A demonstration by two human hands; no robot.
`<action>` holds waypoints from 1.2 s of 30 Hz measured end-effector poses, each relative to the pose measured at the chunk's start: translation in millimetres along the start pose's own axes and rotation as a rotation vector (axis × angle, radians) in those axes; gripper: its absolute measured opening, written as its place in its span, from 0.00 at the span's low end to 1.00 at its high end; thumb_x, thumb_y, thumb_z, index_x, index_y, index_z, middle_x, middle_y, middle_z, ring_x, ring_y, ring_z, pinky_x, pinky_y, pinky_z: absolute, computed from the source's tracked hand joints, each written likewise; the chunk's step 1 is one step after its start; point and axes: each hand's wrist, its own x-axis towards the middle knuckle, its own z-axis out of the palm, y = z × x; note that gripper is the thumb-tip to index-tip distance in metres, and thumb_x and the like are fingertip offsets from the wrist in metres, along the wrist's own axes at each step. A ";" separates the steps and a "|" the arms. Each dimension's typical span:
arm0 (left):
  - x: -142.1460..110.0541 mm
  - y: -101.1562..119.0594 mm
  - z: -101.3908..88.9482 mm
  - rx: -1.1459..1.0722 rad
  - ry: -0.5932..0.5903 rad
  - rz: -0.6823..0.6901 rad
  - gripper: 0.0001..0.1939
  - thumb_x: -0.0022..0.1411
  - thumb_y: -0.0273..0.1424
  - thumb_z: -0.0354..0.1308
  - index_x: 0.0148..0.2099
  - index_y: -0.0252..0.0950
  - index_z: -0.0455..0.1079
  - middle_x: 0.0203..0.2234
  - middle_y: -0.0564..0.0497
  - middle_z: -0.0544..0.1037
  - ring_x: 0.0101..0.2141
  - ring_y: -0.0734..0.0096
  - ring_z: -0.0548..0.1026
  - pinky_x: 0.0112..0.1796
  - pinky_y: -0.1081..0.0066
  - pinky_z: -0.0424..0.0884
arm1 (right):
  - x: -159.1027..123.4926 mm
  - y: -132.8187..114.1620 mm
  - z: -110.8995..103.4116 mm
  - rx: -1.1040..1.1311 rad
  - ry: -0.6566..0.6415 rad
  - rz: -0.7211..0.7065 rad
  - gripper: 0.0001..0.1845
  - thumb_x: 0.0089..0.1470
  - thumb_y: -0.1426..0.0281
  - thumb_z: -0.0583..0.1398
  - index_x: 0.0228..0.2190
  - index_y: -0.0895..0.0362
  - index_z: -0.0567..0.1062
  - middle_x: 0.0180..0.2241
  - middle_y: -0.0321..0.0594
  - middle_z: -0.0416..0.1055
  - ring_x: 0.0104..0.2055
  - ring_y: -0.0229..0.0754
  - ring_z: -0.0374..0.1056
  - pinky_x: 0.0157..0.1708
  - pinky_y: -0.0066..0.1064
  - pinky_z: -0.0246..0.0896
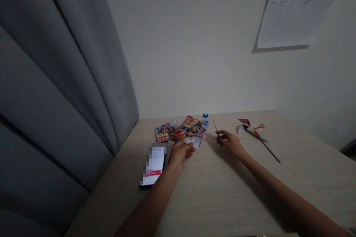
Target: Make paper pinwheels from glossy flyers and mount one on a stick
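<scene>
My left hand [182, 152] is closed on the lower edge of a colourful printed flyer [191, 131], which is lifted at a tilt. A second flyer [164, 133] lies partly behind it. My right hand [229, 143] is closed around the dark handle of a thin pointed tool [215, 126], its slender tip aimed up and away from me. Whether it is a small screwdriver or an awl I cannot tell. To the right of that hand, a paper pinwheel [251, 129] on a dark stick rests on the table.
A phone [154, 166] with a lit, partly blurred screen is left of my left forearm. Behind the flyers stands a small blue-capped container [205, 116]. The wooden table [211, 200] meets a white wall; a grey curtain [69, 63] hangs left, a printed sheet [290, 20] upper right.
</scene>
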 end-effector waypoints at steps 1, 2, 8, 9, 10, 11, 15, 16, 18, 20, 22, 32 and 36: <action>-0.2 -1.1 1.7 -0.034 0.015 -0.001 0.16 0.46 0.33 0.73 0.29 0.34 0.69 0.22 0.51 0.78 0.26 0.70 0.80 0.24 0.78 0.69 | -5.8 -1.2 2.4 0.043 -0.060 0.006 0.21 0.55 0.54 0.59 0.44 0.54 0.77 0.28 0.39 0.80 0.32 0.45 0.76 0.36 0.34 0.66; -0.4 -1.9 3.6 -0.072 0.027 -0.008 0.16 0.47 0.33 0.73 0.29 0.34 0.68 0.22 0.51 0.78 0.26 0.70 0.80 0.24 0.78 0.69 | -11.9 -2.6 5.2 0.092 -0.106 0.014 0.21 0.55 0.53 0.59 0.42 0.54 0.76 0.26 0.38 0.78 0.30 0.44 0.75 0.34 0.33 0.65; -2.7 -4.4 12.8 -0.243 0.078 -0.024 0.13 0.50 0.29 0.70 0.32 0.34 0.68 0.24 0.53 0.78 0.24 0.73 0.79 0.24 0.78 0.70 | -44.0 -16.0 22.0 0.387 -0.298 0.078 0.22 0.54 0.49 0.60 0.34 0.56 0.72 0.22 0.34 0.72 0.24 0.39 0.66 0.26 0.29 0.58; -3.5 -5.1 12.7 -0.260 0.092 -0.019 0.13 0.51 0.29 0.70 0.33 0.34 0.67 0.24 0.53 0.78 0.24 0.73 0.79 0.24 0.78 0.70 | -47.6 -18.3 23.7 0.424 -0.325 0.071 0.23 0.54 0.49 0.60 0.34 0.57 0.72 0.21 0.34 0.71 0.23 0.38 0.65 0.26 0.29 0.57; -4.4 -6.1 12.2 -0.275 0.108 -0.010 0.12 0.52 0.28 0.69 0.33 0.35 0.67 0.24 0.54 0.78 0.24 0.74 0.79 0.24 0.78 0.70 | -50.5 -20.3 25.2 0.456 -0.351 0.061 0.23 0.54 0.49 0.60 0.34 0.57 0.72 0.21 0.34 0.71 0.23 0.37 0.64 0.26 0.29 0.56; -5.3 -7.3 11.4 -0.291 0.128 0.000 0.12 0.52 0.28 0.69 0.34 0.35 0.66 0.24 0.54 0.78 0.24 0.75 0.79 0.24 0.79 0.71 | -52.9 -21.8 26.6 0.487 -0.371 0.051 0.24 0.54 0.48 0.60 0.34 0.58 0.72 0.21 0.34 0.70 0.24 0.37 0.64 0.26 0.29 0.56; -8.4 -13.1 8.5 -0.365 0.191 0.046 0.12 0.53 0.27 0.68 0.35 0.35 0.66 0.26 0.53 0.79 0.25 0.74 0.79 0.25 0.78 0.72 | -57.8 -23.0 32.6 0.539 -0.448 0.013 0.26 0.54 0.49 0.61 0.40 0.59 0.73 0.22 0.34 0.69 0.25 0.37 0.63 0.26 0.28 0.55; -8.8 -14.2 8.7 -0.376 0.193 0.054 0.13 0.53 0.27 0.68 0.35 0.35 0.66 0.26 0.52 0.79 0.25 0.73 0.79 0.25 0.77 0.73 | -58.5 -22.8 33.9 0.529 -0.458 -0.001 0.26 0.55 0.49 0.61 0.41 0.60 0.74 0.22 0.34 0.69 0.25 0.37 0.63 0.26 0.28 0.54; -8.8 -15.6 10.2 -0.378 0.183 0.067 0.13 0.52 0.27 0.69 0.36 0.34 0.67 0.27 0.51 0.79 0.25 0.72 0.79 0.24 0.76 0.74 | -59.8 -22.9 35.4 0.490 -0.474 -0.036 0.26 0.56 0.50 0.61 0.42 0.60 0.75 0.22 0.34 0.68 0.25 0.36 0.62 0.26 0.28 0.55; -8.3 -16.5 12.4 -0.373 0.169 0.082 0.14 0.52 0.27 0.69 0.37 0.34 0.67 0.28 0.50 0.79 0.25 0.71 0.79 0.24 0.75 0.74 | -61.2 -24.2 35.2 0.463 -0.485 -0.059 0.25 0.57 0.51 0.60 0.42 0.61 0.76 0.23 0.34 0.68 0.25 0.36 0.62 0.27 0.29 0.55; -7.8 -17.2 13.9 -0.367 0.156 0.100 0.15 0.52 0.27 0.70 0.37 0.34 0.67 0.29 0.49 0.79 0.26 0.71 0.80 0.24 0.75 0.75 | -62.3 -25.6 34.4 0.461 -0.493 -0.068 0.25 0.57 0.52 0.60 0.43 0.61 0.76 0.23 0.35 0.68 0.25 0.36 0.62 0.27 0.29 0.56; -6.6 -17.1 10.4 -0.363 0.150 0.117 0.17 0.51 0.28 0.71 0.38 0.35 0.66 0.29 0.50 0.79 0.25 0.71 0.80 0.23 0.75 0.74 | -61.6 -14.0 42.4 0.597 -0.541 -0.013 0.26 0.54 0.52 0.64 0.43 0.61 0.77 0.25 0.35 0.69 0.24 0.35 0.62 0.27 0.28 0.54; -6.6 -15.2 10.3 -0.370 0.156 0.110 0.16 0.52 0.27 0.70 0.38 0.35 0.66 0.29 0.50 0.79 0.25 0.72 0.79 0.24 0.76 0.74 | -62.5 -15.8 41.9 0.628 -0.555 0.000 0.26 0.53 0.52 0.64 0.43 0.62 0.77 0.24 0.34 0.68 0.24 0.34 0.61 0.27 0.28 0.53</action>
